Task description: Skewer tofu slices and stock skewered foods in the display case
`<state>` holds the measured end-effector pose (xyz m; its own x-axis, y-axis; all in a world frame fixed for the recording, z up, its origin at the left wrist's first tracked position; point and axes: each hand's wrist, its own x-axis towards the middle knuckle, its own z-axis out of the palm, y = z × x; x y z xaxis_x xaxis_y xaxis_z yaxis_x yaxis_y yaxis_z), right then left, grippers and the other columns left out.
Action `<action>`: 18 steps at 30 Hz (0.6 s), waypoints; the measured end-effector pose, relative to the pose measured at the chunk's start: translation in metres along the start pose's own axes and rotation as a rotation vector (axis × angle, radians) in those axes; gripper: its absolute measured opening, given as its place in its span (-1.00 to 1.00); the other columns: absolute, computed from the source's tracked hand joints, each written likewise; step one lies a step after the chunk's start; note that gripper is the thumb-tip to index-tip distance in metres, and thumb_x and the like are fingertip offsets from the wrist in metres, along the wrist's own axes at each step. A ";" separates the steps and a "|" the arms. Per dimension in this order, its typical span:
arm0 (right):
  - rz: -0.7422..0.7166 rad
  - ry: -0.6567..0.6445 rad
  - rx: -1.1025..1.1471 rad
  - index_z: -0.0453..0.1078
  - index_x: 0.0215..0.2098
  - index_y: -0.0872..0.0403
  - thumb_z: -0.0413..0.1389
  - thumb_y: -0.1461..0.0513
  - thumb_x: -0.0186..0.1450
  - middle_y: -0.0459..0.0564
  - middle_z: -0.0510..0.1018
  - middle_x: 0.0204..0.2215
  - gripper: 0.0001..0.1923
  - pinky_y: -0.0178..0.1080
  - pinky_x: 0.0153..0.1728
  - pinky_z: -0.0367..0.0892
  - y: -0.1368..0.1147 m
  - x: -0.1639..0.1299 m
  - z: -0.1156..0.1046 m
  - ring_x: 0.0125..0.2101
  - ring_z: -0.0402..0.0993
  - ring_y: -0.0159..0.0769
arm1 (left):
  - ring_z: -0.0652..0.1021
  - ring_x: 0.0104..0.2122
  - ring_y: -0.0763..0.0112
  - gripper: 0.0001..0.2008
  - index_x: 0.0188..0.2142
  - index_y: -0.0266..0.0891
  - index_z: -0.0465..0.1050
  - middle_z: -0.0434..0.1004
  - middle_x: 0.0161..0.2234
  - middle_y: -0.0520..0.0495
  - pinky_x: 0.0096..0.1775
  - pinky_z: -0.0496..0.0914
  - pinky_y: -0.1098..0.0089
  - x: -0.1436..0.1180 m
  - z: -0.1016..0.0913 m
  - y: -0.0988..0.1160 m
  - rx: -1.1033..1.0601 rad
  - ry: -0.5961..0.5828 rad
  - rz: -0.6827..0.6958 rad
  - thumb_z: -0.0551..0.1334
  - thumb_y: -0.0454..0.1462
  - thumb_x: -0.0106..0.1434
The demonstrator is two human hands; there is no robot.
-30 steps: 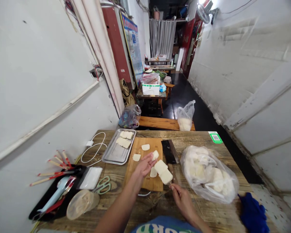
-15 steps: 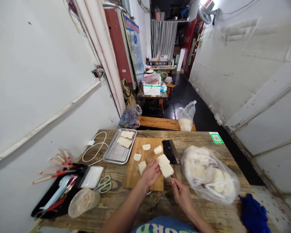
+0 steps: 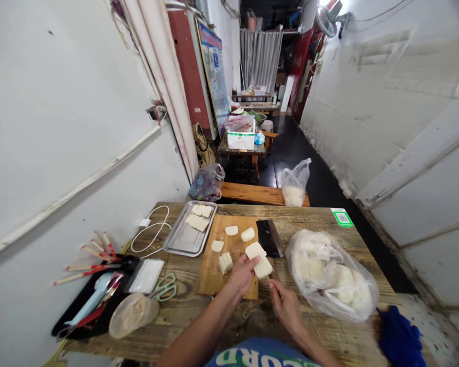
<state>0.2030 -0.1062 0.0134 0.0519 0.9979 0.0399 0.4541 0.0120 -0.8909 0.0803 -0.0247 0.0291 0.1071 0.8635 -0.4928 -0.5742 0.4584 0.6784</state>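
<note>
Moving slightly nearer the body since a moment ago, the left hand (image 3: 241,274) is clasping two white slabs (image 3: 259,259) over the cutting board (image 3: 229,255) on the tabletop (image 3: 290,219). Barely visible, a thin skewer (image 3: 270,282) is being pinched by the right hand (image 3: 285,306), its length hard to trace.

Hands (image 3: 263,288) on skewered white slices (image 3: 258,259)
</note>
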 end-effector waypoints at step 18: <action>-0.017 -0.009 0.010 0.45 -0.26 0.14 -0.21 0.04 0.31 0.03 0.56 -0.49 -0.52 -0.32 -0.48 0.33 -0.005 0.000 0.001 -0.54 0.45 -0.30 | 0.56 -0.37 0.29 -0.68 -0.33 -0.37 0.45 0.57 -0.38 -0.17 -0.28 0.43 0.36 0.003 0.001 0.001 -0.052 0.057 0.021 0.40 -0.36 -0.14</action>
<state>0.1997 -0.1063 0.0169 0.0358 0.9980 0.0513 0.4460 0.0300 -0.8946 0.0810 -0.0215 0.0295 0.0488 0.8586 -0.5103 -0.6177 0.4274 0.6601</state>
